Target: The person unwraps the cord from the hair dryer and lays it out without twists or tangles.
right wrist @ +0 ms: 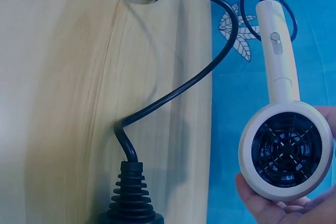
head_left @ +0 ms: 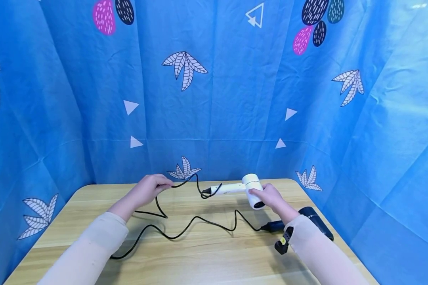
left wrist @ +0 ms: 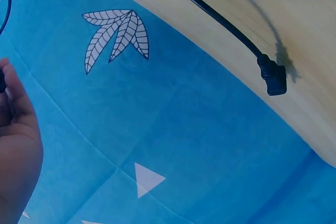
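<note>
My right hand [head_left: 270,196] grips a white hair dryer [head_left: 232,189] by its round head, with the handle pointing left. In the right wrist view, the dryer's dark grille [right wrist: 286,149] faces the camera and fingers wrap the head's edge. A black cord [head_left: 186,182] loops from the handle end over to my left hand [head_left: 151,189], which pinches it between thumb and fingers. The left wrist view shows a black plug [left wrist: 275,80] on a length of cord near the table edge, apart from the left hand.
On the wooden table [head_left: 214,257] a black hair dryer [head_left: 315,221] lies at the right, partly behind my right forearm. Its black cord [head_left: 185,229] winds leftward across the tabletop. A blue patterned curtain [head_left: 214,118] surrounds the table's back and sides.
</note>
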`<state>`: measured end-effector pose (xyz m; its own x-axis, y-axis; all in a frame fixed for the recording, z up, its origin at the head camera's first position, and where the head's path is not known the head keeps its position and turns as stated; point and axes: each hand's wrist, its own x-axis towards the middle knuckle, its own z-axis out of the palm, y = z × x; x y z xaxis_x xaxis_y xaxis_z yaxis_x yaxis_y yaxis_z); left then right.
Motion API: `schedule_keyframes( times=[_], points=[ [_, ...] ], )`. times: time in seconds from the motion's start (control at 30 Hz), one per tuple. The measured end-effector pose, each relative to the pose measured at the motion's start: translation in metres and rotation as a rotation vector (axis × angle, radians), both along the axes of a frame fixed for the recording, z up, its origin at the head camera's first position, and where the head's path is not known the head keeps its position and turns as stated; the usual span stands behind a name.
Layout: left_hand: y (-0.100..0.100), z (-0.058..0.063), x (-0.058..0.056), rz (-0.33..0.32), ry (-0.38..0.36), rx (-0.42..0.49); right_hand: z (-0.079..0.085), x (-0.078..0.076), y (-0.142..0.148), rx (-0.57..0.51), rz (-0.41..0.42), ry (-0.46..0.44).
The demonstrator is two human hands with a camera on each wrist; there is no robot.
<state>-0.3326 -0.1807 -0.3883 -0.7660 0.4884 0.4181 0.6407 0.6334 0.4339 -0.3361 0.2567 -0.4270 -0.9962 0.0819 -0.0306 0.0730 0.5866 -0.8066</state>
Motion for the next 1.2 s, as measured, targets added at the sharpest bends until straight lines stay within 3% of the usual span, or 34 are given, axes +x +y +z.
schedule_keyframes(
  times=[0.23, 0.63, 0.97, 1.2],
  points=[
    [0.006, 0.001, -0.004, 0.121, 0.046, 0.113, -0.004, -0.002, 0.001, -0.005, 0.000, 0.001],
    [0.016, -0.004, -0.011, 0.336, 0.036, 0.138, -0.006, 0.002, 0.004, -0.026, 0.046, -0.005],
    [0.008, -0.019, -0.018, 0.396, 0.003, 0.044, -0.001, 0.007, 0.007, -0.020, 0.060, 0.006],
    [-0.003, -0.031, -0.023, 0.414, -0.088, 0.004, 0.001, 0.011, 0.011, -0.020, 0.061, 0.009]
  ],
)
